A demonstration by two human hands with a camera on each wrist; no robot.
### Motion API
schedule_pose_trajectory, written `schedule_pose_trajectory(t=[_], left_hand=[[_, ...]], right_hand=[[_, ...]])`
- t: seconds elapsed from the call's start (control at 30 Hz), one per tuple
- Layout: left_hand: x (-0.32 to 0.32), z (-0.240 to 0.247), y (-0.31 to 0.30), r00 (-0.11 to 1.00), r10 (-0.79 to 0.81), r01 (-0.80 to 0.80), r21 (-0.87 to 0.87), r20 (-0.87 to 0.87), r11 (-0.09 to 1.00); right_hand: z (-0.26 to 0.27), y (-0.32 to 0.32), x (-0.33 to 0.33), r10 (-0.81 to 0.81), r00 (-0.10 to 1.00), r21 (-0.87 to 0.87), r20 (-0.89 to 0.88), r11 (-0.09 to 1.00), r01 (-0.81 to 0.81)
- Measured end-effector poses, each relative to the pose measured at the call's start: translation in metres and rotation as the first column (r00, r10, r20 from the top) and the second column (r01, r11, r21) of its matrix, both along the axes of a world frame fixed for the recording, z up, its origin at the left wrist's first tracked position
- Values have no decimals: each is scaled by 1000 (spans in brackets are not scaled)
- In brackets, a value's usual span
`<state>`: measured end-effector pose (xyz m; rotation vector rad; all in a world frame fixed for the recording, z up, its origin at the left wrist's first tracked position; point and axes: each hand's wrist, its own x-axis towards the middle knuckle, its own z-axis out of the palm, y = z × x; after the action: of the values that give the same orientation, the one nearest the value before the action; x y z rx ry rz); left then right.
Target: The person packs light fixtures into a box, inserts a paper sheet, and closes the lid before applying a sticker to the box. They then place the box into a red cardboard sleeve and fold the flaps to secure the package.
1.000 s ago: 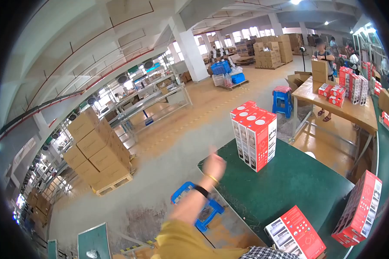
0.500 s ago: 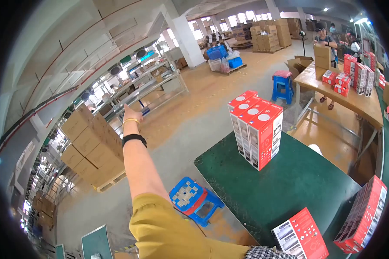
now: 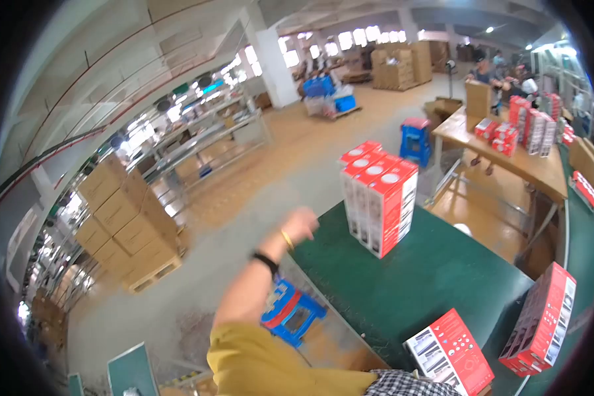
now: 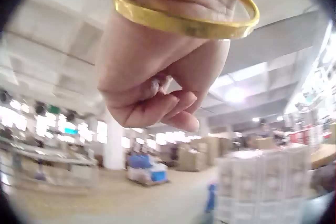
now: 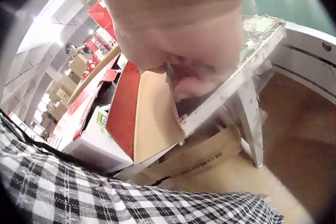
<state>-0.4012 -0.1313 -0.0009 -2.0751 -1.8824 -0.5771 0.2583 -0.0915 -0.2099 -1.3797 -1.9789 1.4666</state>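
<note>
My left hand (image 3: pixel 301 224) is raised left of the green table, blurred, wearing a gold bangle (image 4: pixel 184 24). The left wrist view shows its fingers (image 4: pixel 149 111) curled inward, with nothing visible in them. My right hand (image 5: pixel 184 50) is hidden in the head view. In the right wrist view its fingers are bent round the raised cardboard flap (image 5: pixel 155 116) of an open red and white box (image 5: pixel 100 140), by the worn table edge (image 5: pixel 231 85). A red and white box (image 3: pixel 450 353) leans at the near edge. Several upright boxes (image 3: pixel 376 204) stand together on the green table (image 3: pixel 402 284).
More red and white boxes (image 3: pixel 541 323) lean at the table's right. A blue stool (image 3: pixel 290 310) stands on the left. Stacked cartons (image 3: pixel 129 224) sit on a pallet farther left. Beyond is a wooden table (image 3: pixel 508 148) with boxes, a person (image 3: pixel 483 74) behind it.
My left hand swung out left with the arm extended, then came back right toward the table with the elbow bent. The view shifted slightly; the boxes stay where they stood.
</note>
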Motion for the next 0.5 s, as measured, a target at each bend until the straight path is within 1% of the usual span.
schedule_pose_trajectory(t=[0.03,0.07,0.1,0.13,0.17,0.23,0.27,0.3,0.33,0.37,0.4,0.43,0.47,0.5], left_hand=[[54,-35,17,832,98,103,-327,545,939],[126,-45,16,878,-16,184,-309,477,933],[192,-52,11,643,111,305,-387,757,870],[234,-80,14,556,157,437,-447,816,780],[279,-80,16,508,287,516,-554,812,654],[351,-107,27,505,317,635,-594,803,494],[382,-134,34,476,267,716,-546,838,436],[409,-156,41,442,227,786,-497,868,369],[439,-154,43,370,175,860,-407,912,308],[465,-152,39,284,142,920,-311,948,236],[486,-129,36,339,83,928,-348,937,132],[507,-138,27,225,199,947,-262,954,184],[519,-129,27,237,195,958,-262,952,114],[524,-119,30,251,179,964,-263,951,49]], right_hand=[[-11,-26,83,-189,976,1,107,982,190],[-17,-46,132,-348,923,26,161,937,349],[-21,-58,161,-468,866,51,175,883,467],[-30,-65,183,-553,817,64,166,832,551],[-36,-71,198,-609,781,71,137,793,606],[-7,-49,187,-677,736,-109,-22,733,671],[46,-50,157,-621,759,-135,-195,783,607],[89,-52,129,-548,753,-140,-364,832,538],[86,-41,121,-518,726,-201,-453,852,483],[90,-35,116,-426,785,-207,-450,905,373],[98,-29,110,-241,861,-125,-449,971,206],[122,-26,99,-78,931,26,-357,995,93],[128,-24,88,-63,905,-61,-420,997,41],[123,-24,82,-58,885,-117,-463,993,4]])
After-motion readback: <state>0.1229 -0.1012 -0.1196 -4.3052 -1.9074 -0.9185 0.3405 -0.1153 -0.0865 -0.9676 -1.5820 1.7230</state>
